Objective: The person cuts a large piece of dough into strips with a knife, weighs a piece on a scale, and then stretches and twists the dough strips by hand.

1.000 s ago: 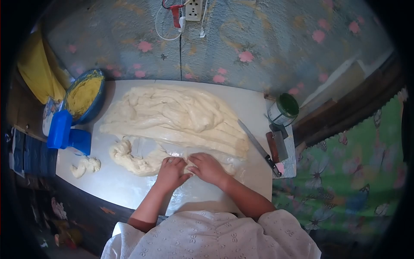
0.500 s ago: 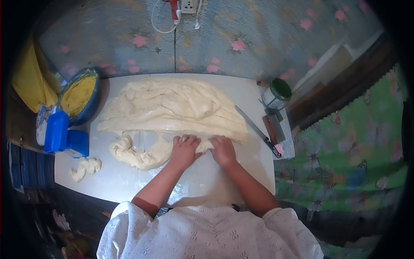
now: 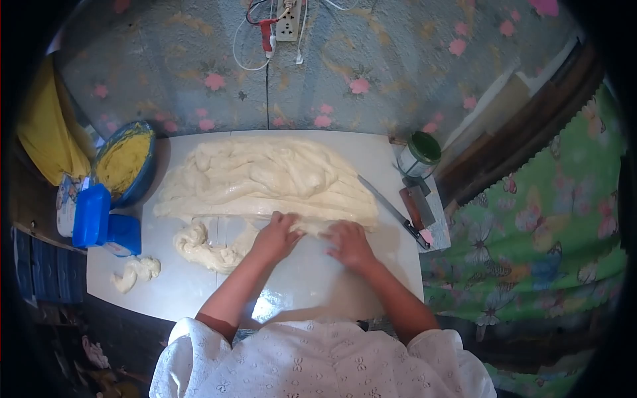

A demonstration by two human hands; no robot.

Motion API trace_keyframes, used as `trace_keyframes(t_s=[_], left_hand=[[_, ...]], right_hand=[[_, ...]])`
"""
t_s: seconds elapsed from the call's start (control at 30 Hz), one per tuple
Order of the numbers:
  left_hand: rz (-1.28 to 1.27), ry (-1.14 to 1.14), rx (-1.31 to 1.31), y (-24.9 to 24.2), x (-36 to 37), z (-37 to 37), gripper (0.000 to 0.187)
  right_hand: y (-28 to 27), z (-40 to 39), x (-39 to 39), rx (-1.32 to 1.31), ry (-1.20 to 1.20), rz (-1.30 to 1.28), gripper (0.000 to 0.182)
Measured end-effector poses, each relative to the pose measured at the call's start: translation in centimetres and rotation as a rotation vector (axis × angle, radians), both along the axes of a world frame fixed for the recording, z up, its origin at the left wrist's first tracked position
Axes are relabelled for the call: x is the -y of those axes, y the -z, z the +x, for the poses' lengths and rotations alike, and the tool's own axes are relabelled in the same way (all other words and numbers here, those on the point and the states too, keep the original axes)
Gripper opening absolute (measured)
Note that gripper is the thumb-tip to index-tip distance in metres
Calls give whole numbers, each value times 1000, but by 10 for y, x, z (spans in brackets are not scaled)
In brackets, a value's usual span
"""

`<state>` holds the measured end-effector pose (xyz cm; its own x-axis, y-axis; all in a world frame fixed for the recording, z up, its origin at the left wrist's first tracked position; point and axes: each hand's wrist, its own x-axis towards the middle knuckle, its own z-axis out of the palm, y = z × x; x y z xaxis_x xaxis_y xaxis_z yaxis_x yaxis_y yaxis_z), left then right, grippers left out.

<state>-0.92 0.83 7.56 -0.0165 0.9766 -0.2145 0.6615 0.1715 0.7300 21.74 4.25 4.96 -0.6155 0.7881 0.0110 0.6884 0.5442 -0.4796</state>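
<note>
A large, soft, pale mass of dough [image 3: 265, 176] spreads over the back of the white table. Along its front edge, a narrow strip of dough [image 3: 314, 228] runs between my two hands. My left hand [image 3: 277, 237] has its fingers curled onto the strip's left part. At the other end my right hand [image 3: 349, 244] grips it with bent fingers, partly hiding the dough. A loose, twisted length of dough [image 3: 206, 251] lies left of my left hand, passing behind that wrist. Smaller dough scraps [image 3: 137, 272] sit near the table's left edge.
A blue basin [image 3: 147, 174] holding yellow paste stands at the left, behind a blue plastic container [image 3: 123, 232]. On the right lie a long knife [image 3: 391, 207] and a wooden-handled scraper [image 3: 417, 205], near a green-rimmed container [image 3: 421, 156]. A power strip [image 3: 286, 26] hangs on the wall.
The view has tilted up slightly, so the table sits lower. My hands have shifted a little relative to the dough strip, and the right fingers look more spread.
</note>
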Motion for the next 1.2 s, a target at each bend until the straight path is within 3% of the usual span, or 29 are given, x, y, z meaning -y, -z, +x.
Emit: trace_keyframes(t_s=[0.03, 0.07, 0.13, 0.23, 0.3, 0.37, 0.43, 0.5, 0.53, 0.6, 0.7, 0.73, 0.77, 0.83, 0.87, 0.93, 1.07, 1.13, 1.17, 1.2], left_hand=[[1, 0, 4, 8, 2, 1, 36], [124, 80, -263, 23, 12, 6, 36], [386, 177, -661, 44, 32, 19, 45], [532, 170, -693, 53, 30, 28, 47], [480, 156, -630, 48, 4, 25, 47], [405, 107, -510, 43, -10, 24, 43], [503, 102, -537, 51, -1, 20, 38], [549, 372, -559, 59, 19, 4, 38], [551, 369, -562, 53, 30, -3, 38], [541, 547, -321, 30, 49, -13, 30], [369, 439, -269, 32, 50, -16, 38], [399, 299, -278, 28, 44, -6, 43], [398, 297, -277, 24, 34, 7, 43], [499, 105, -517, 22, 15, 31, 47], [497, 104, -518, 25, 8, 36, 47], [708, 87, -604, 40, -3, 43, 49], [683, 319, -671, 59, -3, 36, 45], [369, 446, -426, 55, -10, 32, 37], [374, 450, -425, 52, -17, 31, 37], [165, 296, -165, 43, -26, 28, 34]], right_hand=[[14, 6, 12, 142, -162, 453, 53], [27, 7, 25, 244, -142, 276, 51], [27, 10, 29, 276, -168, 270, 51], [27, 4, 7, 383, -212, 277, 53], [15, -8, -12, 272, -15, 509, 55], [20, -19, -12, 258, 93, 515, 53], [26, -15, -7, 247, 195, 519, 51], [34, 4, 7, 295, -89, 183, 46], [30, 17, 13, 294, -91, 187, 46], [14, 41, 22, 204, -365, 116, 41], [12, 44, 15, 135, -232, 88, 39], [11, 34, 8, 135, -184, 342, 36], [14, 26, -2, 135, -185, 340, 36], [27, 12, -20, 52, -52, 366, 42], [34, 5, -22, 51, -53, 365, 42], [43, -5, -22, -95, 270, 355, 42], [32, -1, 5, 34, 91, 287, 41], [30, 12, -3, 7, 26, 283, 36], [30, 16, -10, -19, -46, 280, 32], [19, 12, -22, 46, 29, 128, 27]])
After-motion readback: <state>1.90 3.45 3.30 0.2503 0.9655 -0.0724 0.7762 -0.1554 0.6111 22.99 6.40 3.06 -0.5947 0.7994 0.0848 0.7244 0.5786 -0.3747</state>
